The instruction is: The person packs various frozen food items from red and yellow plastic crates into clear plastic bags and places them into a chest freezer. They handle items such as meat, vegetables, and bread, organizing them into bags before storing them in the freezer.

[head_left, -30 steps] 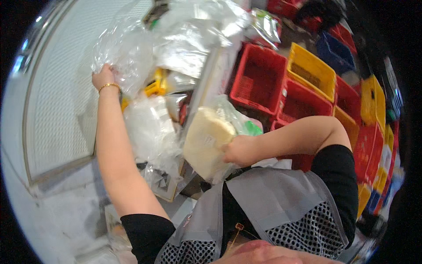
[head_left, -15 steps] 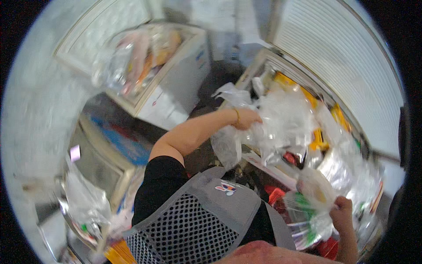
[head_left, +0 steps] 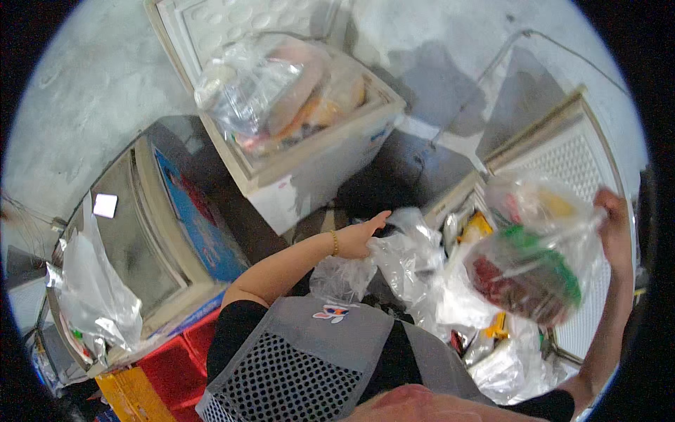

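My right hand (head_left: 610,205) is raised at the right, closed on the gathered top of a clear plastic bag (head_left: 485,250). Dark red and green contents show through it, with something yellow and pink higher up; their kind I cannot make out. The bag hangs over an open chest freezer (head_left: 460,195). Across from it, my left hand (head_left: 360,235) is at the freezer's near-left side, gripping crumpled clear plastic sheeting (head_left: 408,257). One finger points outward, and the plastic spills down on both sides of the hand. Its thumb is partly hidden.
Beyond, a second open white chest freezer (head_left: 316,186) is heaped with bagged goods (head_left: 260,91). At left stands a blue-sided freezer (head_left: 200,218) with a white plastic bag (head_left: 98,288) on it. A red crate (head_left: 186,366) and a yellow box (head_left: 137,394) sit nearer.
My right hand has lifted the bag with green and red contents up and away from the freezer's near end. My left hand has shifted left and nearer with the plastic sheeting. The view has turned.
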The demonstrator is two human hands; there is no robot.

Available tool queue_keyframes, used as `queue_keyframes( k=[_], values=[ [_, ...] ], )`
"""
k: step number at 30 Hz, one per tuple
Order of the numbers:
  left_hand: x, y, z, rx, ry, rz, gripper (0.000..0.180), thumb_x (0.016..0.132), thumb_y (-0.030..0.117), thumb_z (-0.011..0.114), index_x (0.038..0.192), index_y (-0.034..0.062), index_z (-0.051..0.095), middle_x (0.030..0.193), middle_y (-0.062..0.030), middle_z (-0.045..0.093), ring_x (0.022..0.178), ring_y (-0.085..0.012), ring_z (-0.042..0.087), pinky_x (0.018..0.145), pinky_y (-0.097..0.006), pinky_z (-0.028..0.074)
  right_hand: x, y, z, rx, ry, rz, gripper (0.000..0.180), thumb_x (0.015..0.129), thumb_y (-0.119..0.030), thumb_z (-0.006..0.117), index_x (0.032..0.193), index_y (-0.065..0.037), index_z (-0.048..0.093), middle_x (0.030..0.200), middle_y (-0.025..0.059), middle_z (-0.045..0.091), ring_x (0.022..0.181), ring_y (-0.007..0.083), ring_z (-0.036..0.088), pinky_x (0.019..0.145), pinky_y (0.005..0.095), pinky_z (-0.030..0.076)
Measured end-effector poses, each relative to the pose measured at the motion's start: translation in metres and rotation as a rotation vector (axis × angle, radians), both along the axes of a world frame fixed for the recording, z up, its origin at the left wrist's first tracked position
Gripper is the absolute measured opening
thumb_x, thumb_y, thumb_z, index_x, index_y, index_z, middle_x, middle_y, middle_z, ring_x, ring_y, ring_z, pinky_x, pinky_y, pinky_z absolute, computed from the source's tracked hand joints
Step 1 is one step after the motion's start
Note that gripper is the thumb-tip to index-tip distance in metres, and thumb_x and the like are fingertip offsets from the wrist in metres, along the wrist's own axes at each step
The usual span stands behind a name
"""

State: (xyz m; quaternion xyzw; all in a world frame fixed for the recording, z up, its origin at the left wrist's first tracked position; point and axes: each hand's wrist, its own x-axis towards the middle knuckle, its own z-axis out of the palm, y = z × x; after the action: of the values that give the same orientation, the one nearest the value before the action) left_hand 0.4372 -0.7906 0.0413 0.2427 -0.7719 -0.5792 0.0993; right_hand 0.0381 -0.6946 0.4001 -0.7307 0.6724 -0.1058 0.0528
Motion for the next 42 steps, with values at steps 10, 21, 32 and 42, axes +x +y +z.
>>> queue_keyframes(
  k=[10, 21, 32, 42],
  values=[
    [0.096, -0.229, 0.091, -0.208, 0.608, 0.411, 0.110, 0.062, -0.003, 0.069, 0.141, 0.0091, -0.007, 0.143, -0.0208, 0.017, 0.134, -0.0280, 0.019, 0.108, -0.039, 0.016, 0.203, -0.404, -0.013, -0.321, -0.301, 0.716, 0.014, 0.060, 0.004, 0.052, 0.070, 0.001, 0.043, 0.068, 0.0043, 0.043, 0.068, 0.0137, 0.043, 0.066, 0.0256, 0.036],
    [0.152, -0.292, 0.134, -0.552, -0.191, 0.609, 0.082, 0.061, -0.005, 0.052, 0.136, 0.0075, 0.021, 0.143, -0.0185, 0.018, 0.110, -0.0388, 0.047, 0.086, -0.041, 0.044, 0.347, -0.622, -0.312, -0.394, -0.588, 0.382, 0.025, 0.062, 0.007, 0.047, 0.081, -0.004, 0.059, 0.088, 0.0160, 0.055, 0.086, 0.0336, 0.052, 0.072, 0.0379, 0.041],
    [0.140, -0.385, 0.155, -0.762, -0.980, 0.636, 0.082, 0.067, -0.003, 0.049, 0.139, 0.0253, 0.020, 0.147, -0.0141, 0.007, 0.078, -0.0376, 0.061, 0.065, -0.043, 0.051, 0.294, -0.599, -0.308, -0.359, -0.974, 0.242, 0.059, 0.071, -0.006, 0.053, 0.129, -0.011, 0.039, 0.142, 0.0151, 0.024, 0.131, 0.0310, 0.022, 0.107, 0.0392, 0.018],
    [0.128, -0.375, 0.165, -0.718, -0.894, 0.750, 0.078, 0.065, -0.005, 0.048, 0.137, 0.0189, 0.028, 0.144, -0.0163, 0.017, 0.092, -0.0371, 0.058, 0.072, -0.040, 0.051, 0.293, -0.594, -0.360, -0.218, -1.051, 0.285, 0.061, 0.085, -0.029, 0.051, 0.136, -0.006, 0.027, 0.140, 0.0181, 0.028, 0.130, 0.0320, 0.026, 0.105, 0.0379, 0.019]
  ],
)
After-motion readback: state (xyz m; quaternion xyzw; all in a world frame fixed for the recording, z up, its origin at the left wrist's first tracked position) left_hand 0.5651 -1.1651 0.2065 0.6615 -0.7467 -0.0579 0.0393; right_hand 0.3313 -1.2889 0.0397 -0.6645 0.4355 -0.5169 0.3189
